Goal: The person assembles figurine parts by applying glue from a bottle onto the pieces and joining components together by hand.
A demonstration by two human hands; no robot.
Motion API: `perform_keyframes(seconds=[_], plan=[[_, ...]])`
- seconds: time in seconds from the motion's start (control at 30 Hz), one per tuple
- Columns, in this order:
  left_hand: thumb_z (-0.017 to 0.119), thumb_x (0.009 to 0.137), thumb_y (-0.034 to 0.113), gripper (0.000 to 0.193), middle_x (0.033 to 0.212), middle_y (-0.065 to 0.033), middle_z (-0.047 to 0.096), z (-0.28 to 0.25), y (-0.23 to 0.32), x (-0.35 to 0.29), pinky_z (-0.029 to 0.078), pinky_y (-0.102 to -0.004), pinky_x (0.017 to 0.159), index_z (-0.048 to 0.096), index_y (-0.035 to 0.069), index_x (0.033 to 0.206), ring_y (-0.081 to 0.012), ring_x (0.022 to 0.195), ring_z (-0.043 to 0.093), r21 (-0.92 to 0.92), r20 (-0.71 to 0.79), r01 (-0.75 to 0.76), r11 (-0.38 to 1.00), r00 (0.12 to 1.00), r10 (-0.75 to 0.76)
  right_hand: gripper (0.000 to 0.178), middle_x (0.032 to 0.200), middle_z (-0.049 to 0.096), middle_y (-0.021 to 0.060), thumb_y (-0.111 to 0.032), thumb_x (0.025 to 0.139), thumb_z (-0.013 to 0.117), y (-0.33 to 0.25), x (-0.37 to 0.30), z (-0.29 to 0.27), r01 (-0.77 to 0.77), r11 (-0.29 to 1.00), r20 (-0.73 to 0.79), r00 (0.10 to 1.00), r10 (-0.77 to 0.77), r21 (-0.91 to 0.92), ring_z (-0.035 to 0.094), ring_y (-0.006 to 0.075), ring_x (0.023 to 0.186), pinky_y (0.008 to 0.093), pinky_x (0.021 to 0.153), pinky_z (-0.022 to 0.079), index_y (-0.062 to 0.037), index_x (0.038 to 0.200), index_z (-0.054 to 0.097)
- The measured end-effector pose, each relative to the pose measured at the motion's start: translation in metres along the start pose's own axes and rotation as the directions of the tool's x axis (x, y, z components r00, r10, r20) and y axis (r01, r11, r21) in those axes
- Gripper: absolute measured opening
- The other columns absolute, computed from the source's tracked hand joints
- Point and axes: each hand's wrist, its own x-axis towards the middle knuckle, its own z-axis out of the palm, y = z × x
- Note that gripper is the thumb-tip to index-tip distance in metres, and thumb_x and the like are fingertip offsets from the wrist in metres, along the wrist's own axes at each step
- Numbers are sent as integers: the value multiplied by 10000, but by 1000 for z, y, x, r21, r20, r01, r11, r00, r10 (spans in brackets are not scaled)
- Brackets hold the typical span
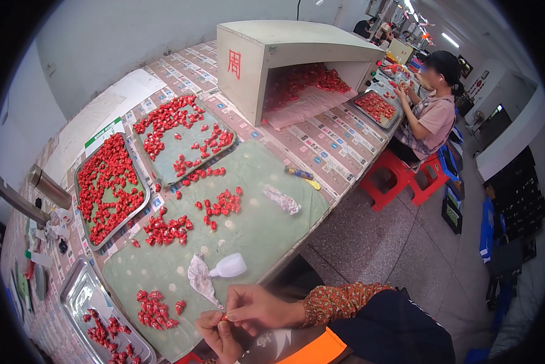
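Close to the front edge of the table, my left hand [221,338] and my right hand [261,308] meet with their fingertips pinched together. Between them shows a bit of a small red piece [224,317], mostly covered by the fingers. Just beyond my hands lie a crumpled patterned cloth [201,278] and a white squeeze bottle [230,266] on its side, its narrow tip toward the cloth. To the left on the green mat [260,242] is a small heap of glossy red pieces [155,310]. Further off sit two more loose groups of red pieces [166,229].
Metal trays [148,200] of red pieces stand along the left, with a partly filled tray [81,285] nearest. A box-shaped oven [242,79] stands behind. A glue-like tube [300,173] and a wrapped roll [281,200] lie right. A co-worker [427,109] sits far right beside red stools [384,176].
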Motion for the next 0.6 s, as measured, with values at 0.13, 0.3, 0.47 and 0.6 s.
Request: perform_keyframes(seconds=[0.13,0.3,0.47,0.6], plan=[[517,992,143,142,972,-64,434,0,-2,1,408,-220,637,419,54,1044,-87,708,465,-31,10,11,999,1000,-10,176,719,555,43,-127,888,679,0,1,-2,-7,1000,-7,1000,7,10,519,72,511,192,394,438,-57,849,523],[516,994,150,147,975,-66,438,-1,-3,3,409,-221,639,421,54,1050,-90,713,468,-18,6,16,1000,1000,-16,171,719,554,44,-124,891,674,2,5,-3,-13,1000,-17,1000,13,14,517,72,508,193,389,440,-54,852,523],[509,997,154,147,988,-70,441,-4,-5,4,415,-232,667,421,55,1060,-99,737,474,40,16,-3,999,1000,2,166,719,553,43,-120,893,671,2,7,-4,-16,999,-20,1000,17,28,517,73,507,194,387,439,-54,856,524],[502,1000,152,145,1000,-71,438,-7,-3,7,414,-236,682,418,56,1071,-101,751,472,89,50,-11,996,999,6,160,722,552,41,-114,894,669,3,9,-5,-25,999,-13,1000,26,39,517,73,508,194,386,437,-54,859,524]])
